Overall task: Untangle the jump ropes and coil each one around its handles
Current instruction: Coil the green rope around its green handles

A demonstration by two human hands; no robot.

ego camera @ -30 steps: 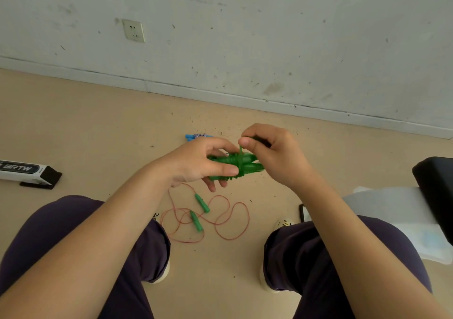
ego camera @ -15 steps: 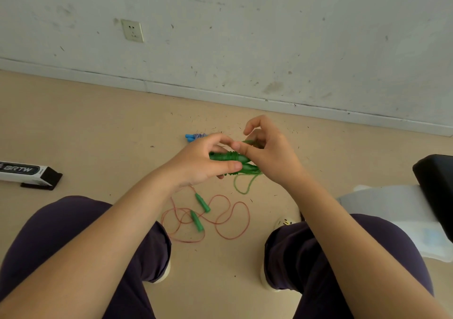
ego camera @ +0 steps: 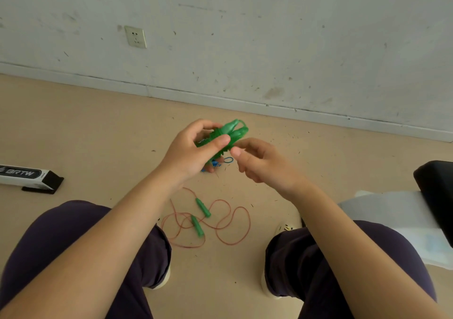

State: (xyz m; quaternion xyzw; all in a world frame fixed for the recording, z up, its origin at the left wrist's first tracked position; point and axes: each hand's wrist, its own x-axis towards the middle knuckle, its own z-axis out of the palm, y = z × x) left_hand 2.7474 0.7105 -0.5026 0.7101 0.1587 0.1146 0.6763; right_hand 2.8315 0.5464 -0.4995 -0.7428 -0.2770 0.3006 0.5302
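Observation:
My left hand (ego camera: 193,150) grips a green jump rope (ego camera: 231,132), its cord wound around the two green handles, which point up and to the right. My right hand (ego camera: 259,161) hovers just right of the bundle, fingers loosely curled and holding nothing. On the floor between my knees lies a loose red jump rope (ego camera: 230,223) with two green handles (ego camera: 199,217), its cord in open loops. Part of a blue jump rope (ego camera: 221,163) shows on the floor behind my left hand, mostly hidden.
A white and black box (ego camera: 27,177) lies on the floor at the left. A black seat edge (ego camera: 436,196) and a white sheet (ego camera: 397,215) are at the right. The wall with a socket (ego camera: 135,36) runs across the back.
My right hand has let go of the green bundle and moved slightly right and down. My left hand has lifted and tilted the wound green rope upward. The hanging green loop is gone.

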